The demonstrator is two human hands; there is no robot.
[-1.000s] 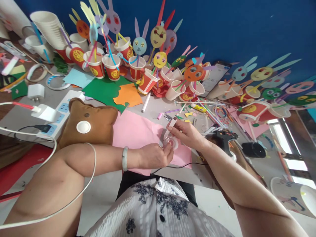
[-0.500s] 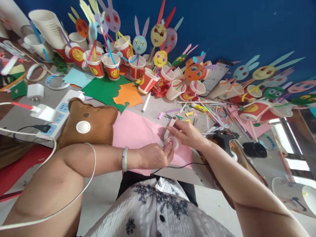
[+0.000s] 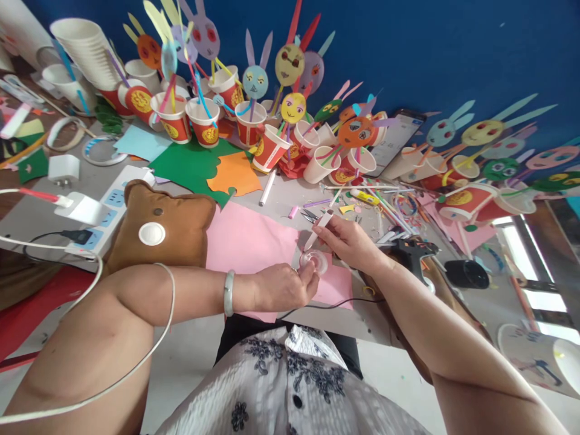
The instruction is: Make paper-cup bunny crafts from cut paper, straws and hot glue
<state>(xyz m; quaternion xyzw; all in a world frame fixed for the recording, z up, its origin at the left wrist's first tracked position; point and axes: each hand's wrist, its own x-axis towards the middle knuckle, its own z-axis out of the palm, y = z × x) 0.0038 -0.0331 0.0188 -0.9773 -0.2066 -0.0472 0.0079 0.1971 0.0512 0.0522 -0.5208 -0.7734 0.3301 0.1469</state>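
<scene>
Over the pink paper (image 3: 249, 232), my left hand (image 3: 287, 286) is closed, its thumb and fingertips pinching the edge of a clear round roll (image 3: 319, 262) that looks like tape. My right hand (image 3: 351, 240) is closed around a slim white stick-like tool (image 3: 318, 231), its lower tip just above the roll. The tool's tip and the roll look slightly apart. Scissors (image 3: 310, 215), partly hidden, lie behind my right hand, and a small pink piece (image 3: 293, 212) is beside them.
Decorated paper cups (image 3: 272, 148) line the back of the table. A brown cushion (image 3: 165, 226) and a power strip (image 3: 111, 211) are at the left. A black glue gun (image 3: 414, 254) lies to the right, and a black cable (image 3: 338, 302) crosses the front edge.
My right hand has moved slightly right with the white tool, which has drawn away from the roll. More of the roll shows. My left hand has hardly moved.
</scene>
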